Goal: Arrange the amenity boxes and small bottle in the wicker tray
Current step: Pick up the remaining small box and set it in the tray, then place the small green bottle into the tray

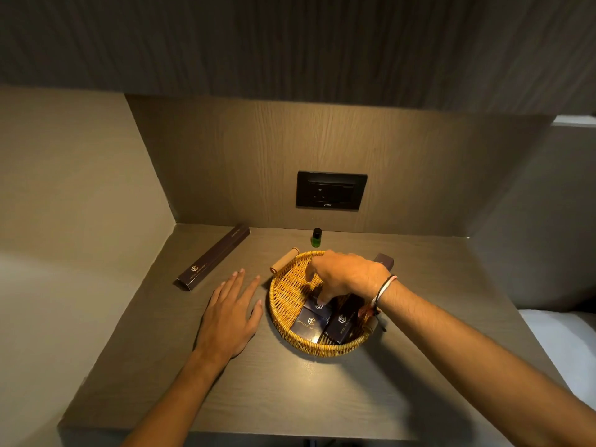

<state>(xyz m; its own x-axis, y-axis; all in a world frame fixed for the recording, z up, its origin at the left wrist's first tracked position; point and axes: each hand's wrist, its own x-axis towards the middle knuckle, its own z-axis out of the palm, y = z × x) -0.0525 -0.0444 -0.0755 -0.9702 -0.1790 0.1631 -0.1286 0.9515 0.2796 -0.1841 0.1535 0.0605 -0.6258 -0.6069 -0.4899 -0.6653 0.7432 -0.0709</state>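
1. Three dark amenity boxes (324, 321) lay in the wicker tray (283, 298) at frame centre; the right hand (346, 274) reached in, fingertips pressed on the rear one, grip unclear.
2. Left hand (230, 312) lay flat left of the tray, fingers spread, empty.
3. Small bottle (316, 237) stood above the tray; a long box (214, 257) upper left, another box (383, 261) at the right rim.
4. Risk: the wrist could tip the tray.
5. Boxes read "HOTEL GRAND"; rest illegible.
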